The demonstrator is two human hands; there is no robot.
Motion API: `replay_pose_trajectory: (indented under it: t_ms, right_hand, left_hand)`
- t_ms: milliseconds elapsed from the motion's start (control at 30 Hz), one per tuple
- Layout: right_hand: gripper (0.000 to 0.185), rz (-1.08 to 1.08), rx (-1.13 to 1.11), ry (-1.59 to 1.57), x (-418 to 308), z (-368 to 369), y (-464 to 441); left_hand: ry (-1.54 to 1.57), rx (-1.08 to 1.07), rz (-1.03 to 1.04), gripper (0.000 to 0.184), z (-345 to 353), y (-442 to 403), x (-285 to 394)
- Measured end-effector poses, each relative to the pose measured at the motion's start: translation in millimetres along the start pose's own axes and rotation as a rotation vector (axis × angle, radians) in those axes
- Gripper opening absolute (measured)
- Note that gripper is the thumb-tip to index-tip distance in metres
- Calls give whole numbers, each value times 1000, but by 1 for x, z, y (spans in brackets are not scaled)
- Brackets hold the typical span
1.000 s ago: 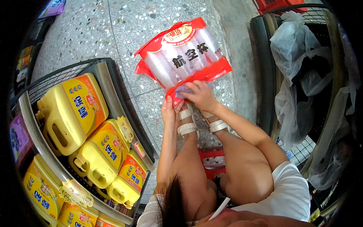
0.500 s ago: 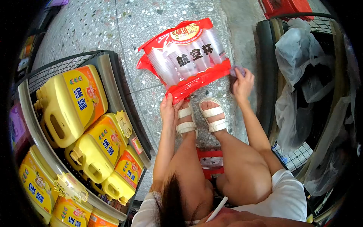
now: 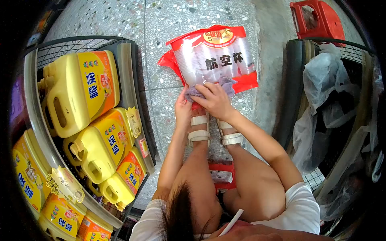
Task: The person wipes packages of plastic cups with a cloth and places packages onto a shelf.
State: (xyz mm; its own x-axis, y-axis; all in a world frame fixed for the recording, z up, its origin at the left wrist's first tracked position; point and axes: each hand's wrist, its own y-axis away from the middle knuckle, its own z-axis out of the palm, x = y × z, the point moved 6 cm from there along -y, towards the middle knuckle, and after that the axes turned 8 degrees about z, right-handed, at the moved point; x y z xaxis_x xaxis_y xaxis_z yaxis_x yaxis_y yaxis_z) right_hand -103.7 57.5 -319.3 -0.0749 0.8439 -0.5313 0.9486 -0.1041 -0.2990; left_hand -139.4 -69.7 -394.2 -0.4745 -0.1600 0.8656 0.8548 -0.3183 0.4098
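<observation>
A clear pack of plastic cups (image 3: 189, 62) with red printed ends lies in front of my feet, over the floor. My left hand (image 3: 183, 107) is closed at its lower left corner, gripping the red edge, partly covered by the cloth. My right hand (image 3: 216, 100) presses a greyish-purple cloth (image 3: 228, 85) onto the pack's lower red band. The cloth spreads out beyond the fingers on both sides, and the fingertips are bent over it.
On my left, a wire rack (image 3: 76, 41) holds several yellow jugs (image 3: 70, 94) with orange labels. To the right, clear plastic bags (image 3: 321, 76) hang in another rack. A red plastic stool (image 3: 327, 24) stands at the upper right, on speckled floor (image 3: 165, 24).
My right hand has moved left with the cloth, from beside the pack's right corner onto its lower band. The pack appears further right and more level in view.
</observation>
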Motion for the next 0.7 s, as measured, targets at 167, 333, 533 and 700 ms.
replay_pose_trajectory:
  t_ms: [167,333,533,700]
  right_hand:
    - [28,54,-28,53,7,12,-28]
    - [23,-10,7,95,10,17,-81]
    - [31,79,113,227,40,29,-151]
    - [29,161,123,282,51,34,-168]
  left_hand:
    - [-61,74,-59,40,-10,1,-16]
    - [24,88,-15,31,-10,-1,-9]
    - [-7,80,-39,25,-5,3,-5]
    - [-60,87,-19,24,-3,2,-1]
